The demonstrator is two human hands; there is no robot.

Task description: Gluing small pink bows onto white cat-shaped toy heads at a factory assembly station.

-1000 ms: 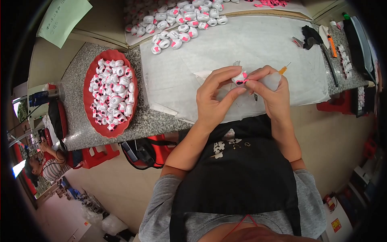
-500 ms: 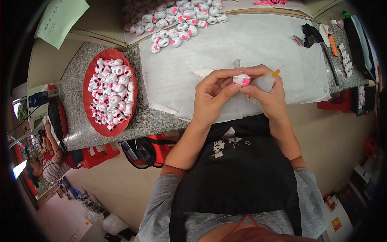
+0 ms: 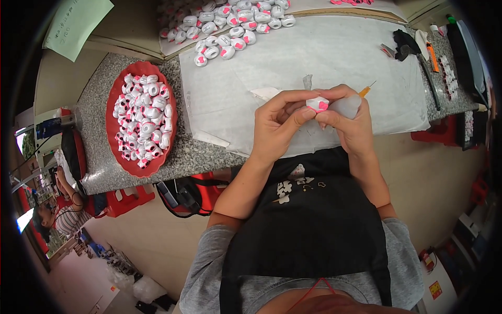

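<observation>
Between the fingertips of both hands is a small white moulded figure part (image 3: 317, 104) with a pink bow-like patch. My left hand (image 3: 280, 121) is closed around it from the left, thumb below and fingers above. My right hand (image 3: 351, 118) pinches its right side with thumb and fingertips. A translucent squeeze bottle (image 3: 347, 107) with an orange needle tip (image 3: 364, 92) is also tucked in my right hand, its thin needle pointing up and right. Beneath the hands lies a white sheet (image 3: 361, 68), with a scrap of grey material (image 3: 307, 81) just beyond the fingers.
A red scalloped tray (image 3: 113, 152) on the left holds many white-and-pink pieces. More such pieces (image 3: 230, 36) are heaped at the back. Black cloth (image 3: 405, 44), an orange tool (image 3: 432, 57) and a row of small white parts (image 3: 448, 76) lie right. A person (image 3: 65, 209) sits far left.
The white piece and both hands have shifted slightly right, and the piece has turned a little. The needle tip has moved slightly right and up. Both hands keep their hold.
</observation>
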